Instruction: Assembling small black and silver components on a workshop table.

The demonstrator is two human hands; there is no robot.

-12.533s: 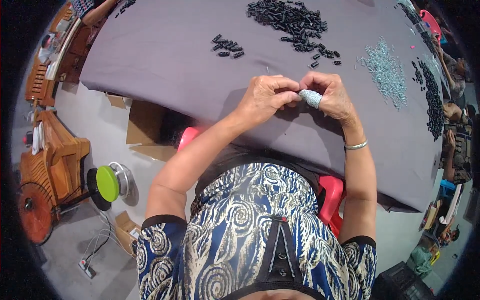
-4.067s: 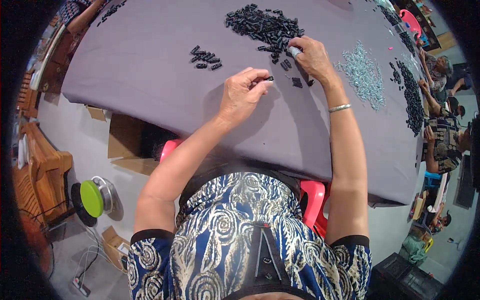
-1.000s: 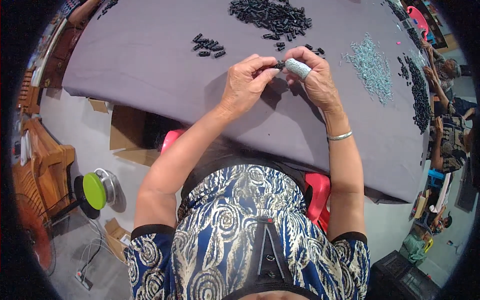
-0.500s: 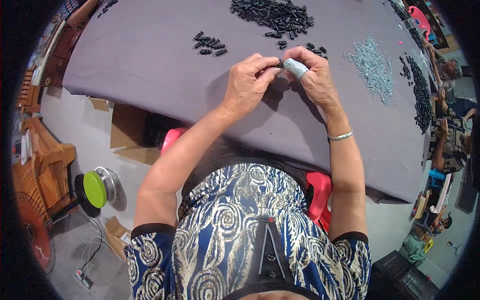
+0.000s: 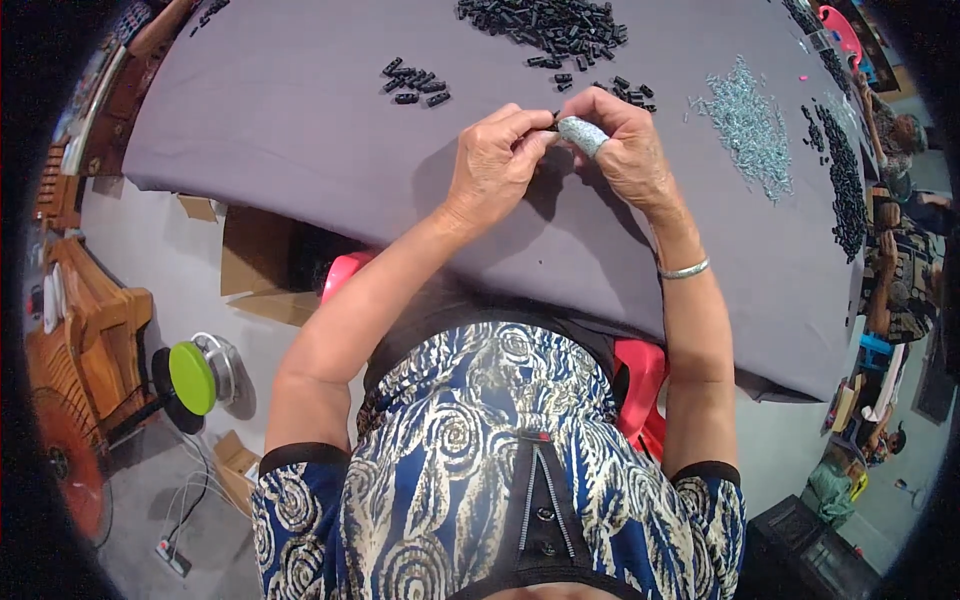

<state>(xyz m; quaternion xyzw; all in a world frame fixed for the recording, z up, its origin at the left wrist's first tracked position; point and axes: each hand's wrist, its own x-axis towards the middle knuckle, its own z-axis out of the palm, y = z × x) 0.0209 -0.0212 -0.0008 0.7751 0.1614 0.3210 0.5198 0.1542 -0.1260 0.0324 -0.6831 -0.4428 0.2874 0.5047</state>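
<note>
Both hands meet above the grey cloth-covered table (image 5: 330, 150), fingertips together. My left hand (image 5: 498, 155) pinches a small black part, mostly hidden between the fingers. My right hand (image 5: 628, 145) closes on the same part from the other side, its thumb wrapped in a pale speckled covering (image 5: 582, 134). A large pile of black cylindrical parts (image 5: 560, 35) lies beyond the hands, with a few loose ones (image 5: 625, 92) close past the right fingers. A smaller group of black parts (image 5: 415, 82) is to the left. Right of the hands spreads a heap of small, shiny, pale screw-like pieces (image 5: 748, 130).
More black parts (image 5: 845, 190) line the table's right side. Below its left edge stands an open cardboard box (image 5: 262, 265). A pink chair (image 5: 640, 390) is under me. A fan (image 5: 70, 460) and a green round object (image 5: 191, 378) stand left. Other people (image 5: 900, 140) sit far right.
My hands stay pinched together on the small black part, with only slight finger movement. The right thumb has shifted a little to the left and tilted. The view has moved slightly.
</note>
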